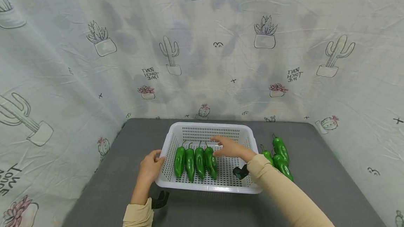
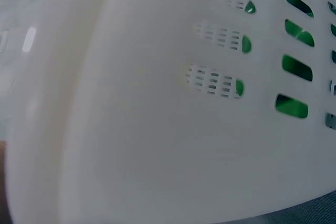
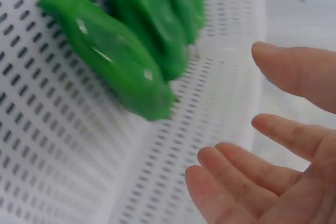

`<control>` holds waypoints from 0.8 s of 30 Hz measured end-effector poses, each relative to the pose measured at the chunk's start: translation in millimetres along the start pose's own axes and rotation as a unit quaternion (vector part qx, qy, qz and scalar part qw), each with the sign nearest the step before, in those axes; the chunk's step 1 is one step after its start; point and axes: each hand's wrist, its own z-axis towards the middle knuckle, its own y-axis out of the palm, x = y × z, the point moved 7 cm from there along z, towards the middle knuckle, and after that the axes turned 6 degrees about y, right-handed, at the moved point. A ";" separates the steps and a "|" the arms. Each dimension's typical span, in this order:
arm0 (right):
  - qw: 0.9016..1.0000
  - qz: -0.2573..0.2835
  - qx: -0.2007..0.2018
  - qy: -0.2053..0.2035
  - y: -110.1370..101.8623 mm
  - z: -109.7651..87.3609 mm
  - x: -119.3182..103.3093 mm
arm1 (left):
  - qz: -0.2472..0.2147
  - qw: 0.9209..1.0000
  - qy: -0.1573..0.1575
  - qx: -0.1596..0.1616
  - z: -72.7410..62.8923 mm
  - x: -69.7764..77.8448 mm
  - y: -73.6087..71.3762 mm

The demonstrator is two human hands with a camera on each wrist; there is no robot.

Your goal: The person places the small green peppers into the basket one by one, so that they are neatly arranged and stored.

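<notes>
A white perforated plastic basket [image 1: 214, 188] sits on the grey table. Inside its left half, several green peppers [image 1: 200, 163] lie side by side, stems toward the back. My left hand [image 1: 150, 166] grips the basket's left rim, thumb at the edge; in the left wrist view the basket wall [image 2: 157, 129] fills the picture and hides most of that hand. Over the basket, just right of the rightmost pepper [image 1: 210, 164], hovers my right hand [image 1: 231, 148]. Its fingers [image 3: 236, 182] and thumb are spread, with nothing between them, in the right wrist view.
Three more green peppers [image 1: 281, 150] lie on the table [image 1: 315, 185] right of the basket, partly behind my right sleeve [image 1: 284, 195]. A cloth [image 1: 221, 62] printed with cacti hangs behind the table and along its sides.
</notes>
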 end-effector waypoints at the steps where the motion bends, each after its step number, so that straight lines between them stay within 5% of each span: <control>1: 1.000 0.004 0.003 -0.006 -5.7 -3.4 -1.6 | 0.000 1.000 -0.001 0.000 0.1 -0.3 0.0; 11: 0.994 0.018 0.097 -0.048 -72.5 -41.0 9.7 | 0.000 1.000 -0.006 -0.002 0.6 -2.7 0.8; 18: 0.985 0.021 0.168 -0.027 -111.5 -67.4 38.0 | -0.002 1.000 -0.008 -0.002 0.9 -2.7 1.0; 24: 0.981 0.026 0.191 0.012 -126.3 -86.4 77.4 | -0.002 1.000 -0.009 -0.005 1.2 0.3 0.4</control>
